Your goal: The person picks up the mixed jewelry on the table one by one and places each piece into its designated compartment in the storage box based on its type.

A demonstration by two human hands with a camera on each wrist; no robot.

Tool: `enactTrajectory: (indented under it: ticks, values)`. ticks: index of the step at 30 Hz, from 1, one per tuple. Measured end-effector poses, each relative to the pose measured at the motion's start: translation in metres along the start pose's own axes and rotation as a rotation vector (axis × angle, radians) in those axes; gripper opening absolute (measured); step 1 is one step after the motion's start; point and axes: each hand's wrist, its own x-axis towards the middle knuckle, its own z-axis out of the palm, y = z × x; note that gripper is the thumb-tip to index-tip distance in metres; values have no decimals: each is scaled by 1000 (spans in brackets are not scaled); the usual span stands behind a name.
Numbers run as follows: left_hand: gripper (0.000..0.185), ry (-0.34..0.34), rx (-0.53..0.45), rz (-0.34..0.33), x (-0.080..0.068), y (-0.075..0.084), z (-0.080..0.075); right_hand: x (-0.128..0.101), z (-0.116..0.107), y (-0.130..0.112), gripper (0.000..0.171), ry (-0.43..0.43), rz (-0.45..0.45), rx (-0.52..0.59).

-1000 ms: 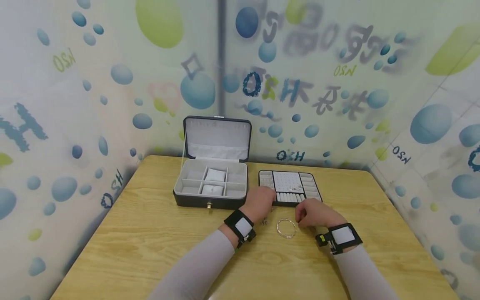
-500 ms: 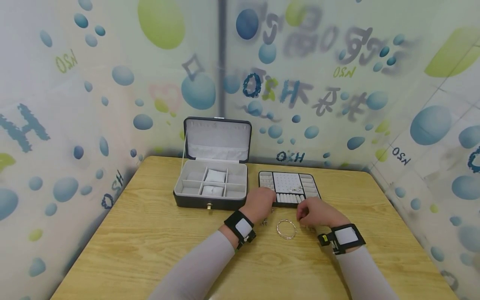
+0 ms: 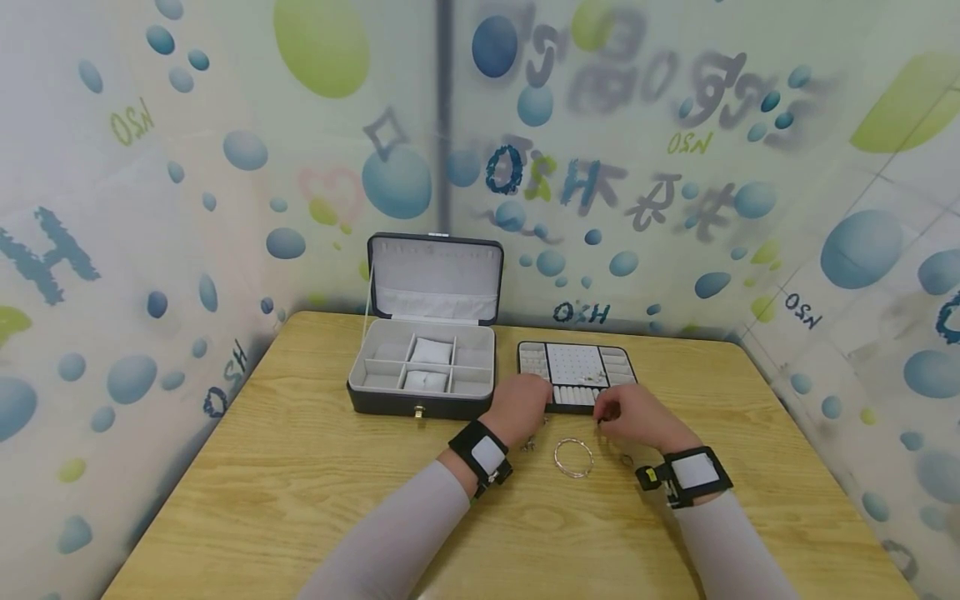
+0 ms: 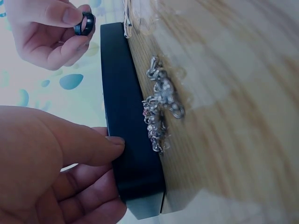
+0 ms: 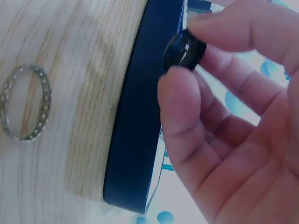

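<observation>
In the head view my left hand is at the front left corner of a black-sided jewelry tray. Its thumb lies along the tray's black side, with the fingers bent round the corner. A glossy black ring is pinched between thumb and fingertip of my right hand, close by the tray's front edge. Silver charm jewelry, blurred in part, lies on the wood next to the tray. A thin round bangle lies between the hands, and a stone-studded silver ring rests below the right hand.
An open jewelry box with a raised lid stands left of the tray. White cushions fill two of its compartments. The wooden table meets patterned walls at the back and sides.
My right hand has risen slightly from the table beside the tray, and the black ring now shows in its fingers. The small ring beneath it has come into clearer view. My left hand stays put.
</observation>
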Motion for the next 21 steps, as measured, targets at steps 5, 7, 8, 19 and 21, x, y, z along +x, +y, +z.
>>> enactTrajectory:
  ticks: [5, 7, 8, 19, 21]
  values:
    - [12, -4, -8, 2, 1, -1, 0, -1, -1, 1, 12, 38, 29, 5]
    - [11, -3, -10, 1, 1, -1, 0, 0, -1, 1, 13, 58, 39, 4]
    - [11, -3, -11, 1, 1, -1, 0, 0, -1, 1, 13, 69, 43, 3]
    - [11, -12, -7, -2, 0, 0, 0, 2, 1, 9, 11, 143, 59, 2]
    - [10, -14, -9, -2, 1, -1, 1, 3, 1, 10, 11, 163, 60, 3]
